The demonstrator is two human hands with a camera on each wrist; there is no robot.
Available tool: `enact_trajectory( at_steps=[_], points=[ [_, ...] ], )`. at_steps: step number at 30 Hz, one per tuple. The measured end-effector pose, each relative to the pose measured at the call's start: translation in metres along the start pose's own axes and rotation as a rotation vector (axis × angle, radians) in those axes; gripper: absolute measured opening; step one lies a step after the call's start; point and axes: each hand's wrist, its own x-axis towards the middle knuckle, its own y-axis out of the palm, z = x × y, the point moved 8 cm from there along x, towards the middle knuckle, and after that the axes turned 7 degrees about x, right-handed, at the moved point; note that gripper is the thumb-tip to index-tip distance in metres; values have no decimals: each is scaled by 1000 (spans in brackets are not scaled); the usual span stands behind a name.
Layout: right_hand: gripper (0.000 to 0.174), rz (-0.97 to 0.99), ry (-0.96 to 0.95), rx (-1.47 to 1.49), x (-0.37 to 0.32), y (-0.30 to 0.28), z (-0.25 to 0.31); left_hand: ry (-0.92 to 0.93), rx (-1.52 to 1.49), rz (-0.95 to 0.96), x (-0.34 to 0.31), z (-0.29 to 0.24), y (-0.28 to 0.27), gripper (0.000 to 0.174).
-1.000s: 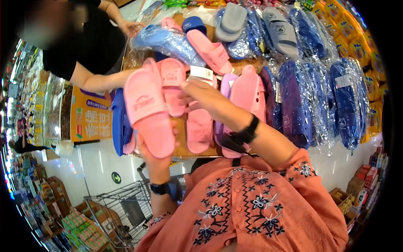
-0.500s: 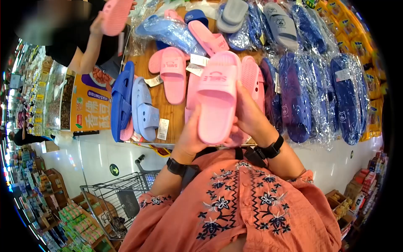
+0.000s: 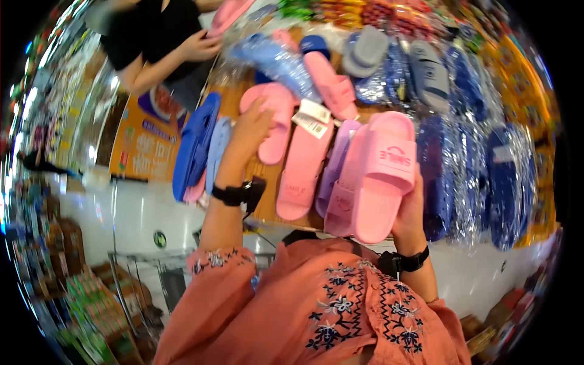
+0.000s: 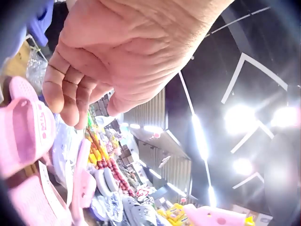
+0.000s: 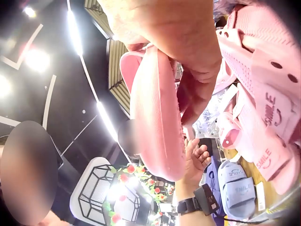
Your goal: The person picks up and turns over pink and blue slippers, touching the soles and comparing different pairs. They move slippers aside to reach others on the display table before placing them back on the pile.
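Note:
My right hand point(image 3: 411, 210) grips a pink slide sandal point(image 3: 378, 201) marked "SMILE" by its edge, raised in front of the other sandals. In the right wrist view that sandal point(image 5: 157, 113) is seen edge-on, with my fingers wrapped round its side. My left hand point(image 3: 248, 131) reaches over the table with loosely bent fingers, overlapping a pair of pink slides point(image 3: 278, 137) in the head view. From the left wrist view, its palm point(image 4: 127, 56) is bare and holds nothing. Between the hands lies another pink slide point(image 3: 301, 176) with a white tag point(image 3: 313, 115).
Blue slides point(image 3: 196, 146) lie at the table's left edge, and plastic-wrapped navy slides point(image 3: 468, 176) fill the right side. Across the table a person in black point(image 3: 161, 48) holds a pink slide point(image 3: 228, 17). A wire shopping cart point(image 3: 146, 267) stands below left.
Both hands held the pink slide at the centre half a second ago. The right hand has carried it right, while the left has let go and moved left over the table.

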Motion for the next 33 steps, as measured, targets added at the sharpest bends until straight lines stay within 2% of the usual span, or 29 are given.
enact_trajectory(
  at_steps=[2, 3, 6, 7, 8, 10, 13, 14, 15, 16, 17, 19, 21, 23, 25, 32, 33],
  points=[
    [53, -3, 48, -24, 3, -5, -4, 17, 135, 12, -13, 10, 7, 53],
    [52, -13, 72, -27, 4, -1, -7, 126, 307, -124, -17, 5, -5, 53],
    [51, -64, 92, -35, 8, -10, -11, 13, 235, -213, -16, 11, -31, 52],
    [51, -65, 98, -42, 15, -10, -13, 187, 322, -260, 0, 3, -26, 47],
    [50, -57, 96, -65, 21, -5, -16, 213, 422, -266, 15, 5, -18, 45],
    [46, -66, 120, -127, 20, 0, -22, 215, 614, -263, 14, -24, -6, 41],
    [47, -93, 158, -162, 28, 2, -30, 326, 527, -468, -31, -56, -51, 45],
    [47, -104, 166, -178, 29, -2, -28, 381, 697, -581, -49, -55, -77, 54],
    [47, -118, 167, -191, 28, -7, -25, 443, 868, -684, -70, -49, -109, 63],
    [47, -129, 163, -197, 27, -11, -23, 343, 935, -652, -79, -22, -140, 82],
    [47, -134, 157, -199, 26, -14, -22, 185, 956, -549, -82, 24, -165, 91],
    [48, -102, 202, -180, 29, -10, -28, 18, 960, -362, -86, 95, -191, 93],
    [48, -40, 290, -134, 30, 0, -41, -11, 824, -251, -80, 117, -196, 89],
    [52, -41, 295, -141, 38, -6, -47, -72, 652, -160, -77, 134, -203, 83],
    [54, -47, 310, -169, 41, -7, -50, -155, 447, -109, -77, 125, -213, 76],
    [55, -33, 341, -154, 47, 3, -59, -218, -322, -332, -104, 131, -267, 58],
    [56, -32, 343, -164, 47, 4, -59, -271, -163, -351, -105, 128, -264, 61]
  ],
)
